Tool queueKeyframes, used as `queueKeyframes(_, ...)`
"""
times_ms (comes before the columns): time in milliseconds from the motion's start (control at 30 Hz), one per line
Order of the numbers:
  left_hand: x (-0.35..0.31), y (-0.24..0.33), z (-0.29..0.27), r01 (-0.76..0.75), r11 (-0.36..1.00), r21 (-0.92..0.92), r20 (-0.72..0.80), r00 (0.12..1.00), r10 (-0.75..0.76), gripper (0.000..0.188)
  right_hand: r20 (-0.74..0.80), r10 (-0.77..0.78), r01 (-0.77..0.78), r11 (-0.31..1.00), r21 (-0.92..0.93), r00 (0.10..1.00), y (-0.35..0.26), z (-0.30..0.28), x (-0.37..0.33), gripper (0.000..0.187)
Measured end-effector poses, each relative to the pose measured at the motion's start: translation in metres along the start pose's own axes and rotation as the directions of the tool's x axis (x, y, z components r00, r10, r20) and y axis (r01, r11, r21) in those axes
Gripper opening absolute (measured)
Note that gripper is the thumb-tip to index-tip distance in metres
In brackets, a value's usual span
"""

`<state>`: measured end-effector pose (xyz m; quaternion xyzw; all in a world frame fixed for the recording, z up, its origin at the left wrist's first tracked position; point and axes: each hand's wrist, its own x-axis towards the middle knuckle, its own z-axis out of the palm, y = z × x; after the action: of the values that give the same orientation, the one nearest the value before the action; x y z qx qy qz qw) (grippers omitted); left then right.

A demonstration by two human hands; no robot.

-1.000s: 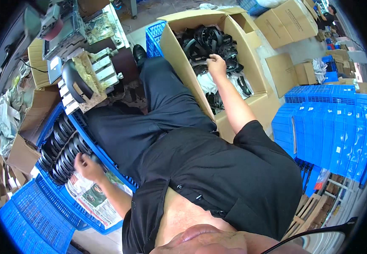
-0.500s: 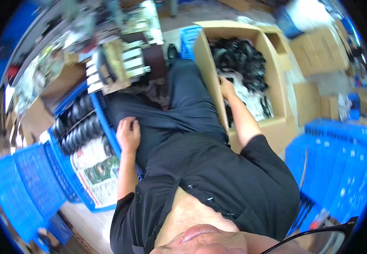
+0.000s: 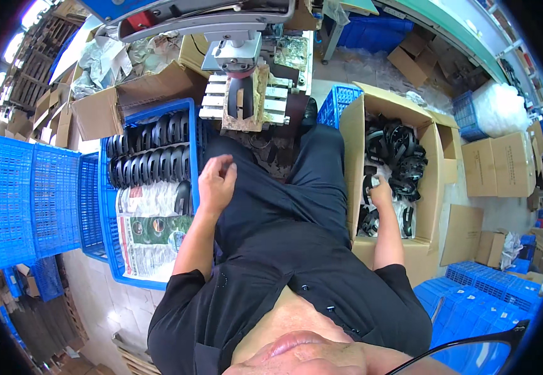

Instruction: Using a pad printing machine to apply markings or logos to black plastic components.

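Note:
My right hand [image 3: 381, 192] is inside a cardboard box [image 3: 433, 219] on my right, its fingers closed on a black curved plastic part [image 3: 367, 187]. More such black parts [image 3: 403, 156] lie jumbled in that box. My left hand [image 3: 217, 183] hovers by my left thigh, fingers loosely bent and apart, holding nothing. Beside it stands a blue crate [image 3: 194, 140] with black curved parts [image 3: 152, 165] lined up in two rows. A single part [image 3: 182, 199] lies apart below them, on newspaper. Ahead, a machine fixture [image 3: 228, 115] bears another black curved part [image 3: 241, 94] under the machine head [image 3: 234, 53].
Blue crates [image 3: 30, 197] stand at the far left, and more blue crates [image 3: 471, 306] are stacked at the lower right. An open carton with crumpled wrapping [image 3: 106, 62] sits beyond the left crate. Closed cartons [image 3: 497, 165] stand at the far right.
The view has swung, bringing the machine into fuller sight. My left hand has come away from its rest on the thigh. A black part now shows in my right hand, still in the box.

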<state>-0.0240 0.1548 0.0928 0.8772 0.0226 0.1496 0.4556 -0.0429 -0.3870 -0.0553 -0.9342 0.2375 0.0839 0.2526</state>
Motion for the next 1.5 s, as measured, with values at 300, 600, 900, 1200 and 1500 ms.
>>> queueKeyframes(300,0.106,0.116,-0.011,-0.449,0.804,0.389,-0.232,0.797,0.558,0.039,-0.25,-0.176,0.249,0.921,0.299,0.952,-0.105,-0.093,-0.034,0.03)
queueKeyframes(600,0.125,0.12,-0.01,-0.369,0.864,0.344,-0.295,0.831,0.472,0.037,-0.019,-0.559,0.325,0.453,0.83,0.829,-0.347,-0.108,-0.088,0.023)
queueKeyframes(900,0.05,0.055,-0.066,-0.056,0.969,0.24,-0.352,0.926,0.14,0.036,-0.083,-0.681,0.443,0.373,0.815,0.727,-0.466,-0.048,-0.08,0.055)
queueKeyframes(1200,-0.005,-0.024,-0.098,0.251,0.961,0.119,-0.327,0.923,-0.201,0.038,-0.076,-0.733,0.527,0.41,0.744,0.676,-0.444,-0.049,-0.082,0.048)
queueKeyframes(1500,-0.002,-0.172,-0.197,0.454,0.843,0.288,-0.576,0.786,-0.226,0.041,-0.242,-0.366,0.432,0.644,0.631,0.899,-0.238,-0.045,0.016,0.051)
